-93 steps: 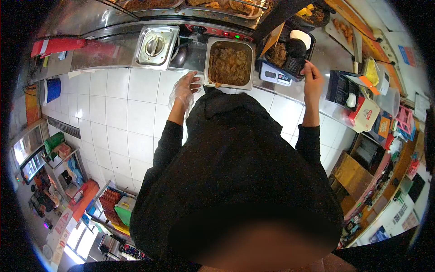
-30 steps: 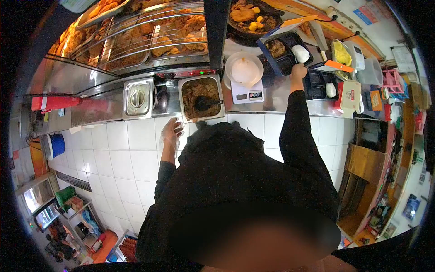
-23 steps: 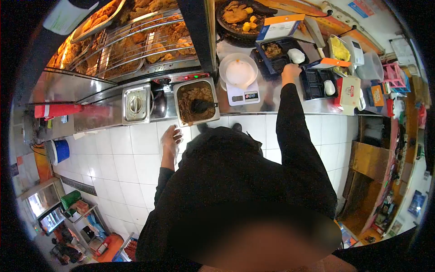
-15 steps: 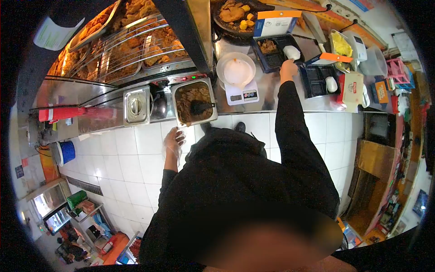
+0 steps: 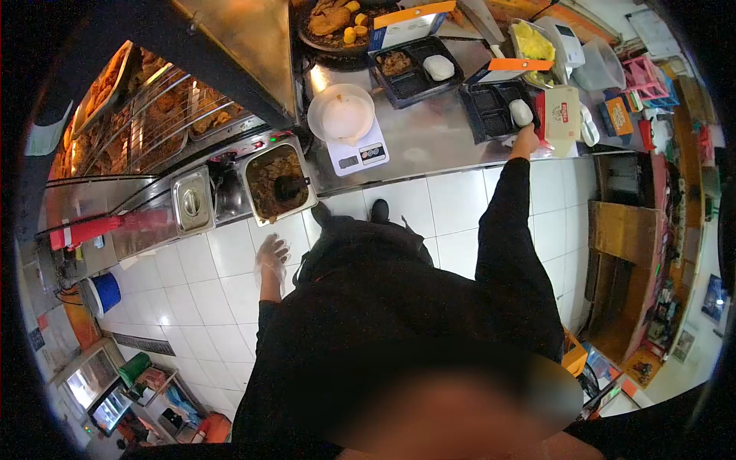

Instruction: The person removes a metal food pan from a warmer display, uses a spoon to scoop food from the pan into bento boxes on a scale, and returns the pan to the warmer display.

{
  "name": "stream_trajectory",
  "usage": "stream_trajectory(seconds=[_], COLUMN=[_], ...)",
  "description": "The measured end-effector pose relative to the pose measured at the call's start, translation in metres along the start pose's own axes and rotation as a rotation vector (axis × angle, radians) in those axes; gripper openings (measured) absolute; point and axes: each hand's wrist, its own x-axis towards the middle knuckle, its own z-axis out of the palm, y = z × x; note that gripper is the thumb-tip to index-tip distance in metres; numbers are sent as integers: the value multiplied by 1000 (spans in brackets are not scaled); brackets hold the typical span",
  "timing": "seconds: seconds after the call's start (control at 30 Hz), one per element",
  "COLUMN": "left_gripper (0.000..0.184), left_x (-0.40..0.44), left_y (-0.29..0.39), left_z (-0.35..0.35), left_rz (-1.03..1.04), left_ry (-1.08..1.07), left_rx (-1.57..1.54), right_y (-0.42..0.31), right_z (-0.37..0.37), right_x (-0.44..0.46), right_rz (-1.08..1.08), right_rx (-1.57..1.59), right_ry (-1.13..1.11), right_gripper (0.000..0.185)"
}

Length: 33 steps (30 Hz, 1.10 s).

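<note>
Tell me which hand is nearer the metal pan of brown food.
Left. The left hand is just short of the metal pan, apart from it; the right hand is far off to the right, at the right-hand black box.

Worktop: on my feed, smooth metal, softly glossy right up to its front edge.
Meal box by the front edge: black plastic, low sheen.
Meal box nearer the back edge: the same black plastic.
Upright flap: smooth printed card.
Scale: smooth white plastic.
Bowl: translucent plastic.
Lid: polished metal.
Left hand: I see thin, clear, crinkled plastic over it.
Sleeve: matt black cloth.
Floor: glossy tile.
</note>
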Motion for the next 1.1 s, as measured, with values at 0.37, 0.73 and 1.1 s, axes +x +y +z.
stream_trajectory(seconds=[0.37, 0.73, 1.1], left_gripper=[41, 37, 34], left_x=[20, 17, 23], left_y=[-49, -69, -71], left_z=[-9, 9, 19], left_rz=[-81, 9, 191], left_ry=[-16, -38, -110], left_rx=[54, 140, 112], right_y=[28, 34, -12], right_z=[13, -77, -55], right_x=[4, -104, -131], right_rz=[-1060, -139, -368], right_rx=[-1117, 159, 591], right_ry=[32, 64, -382], right_gripper=[21, 39, 35])
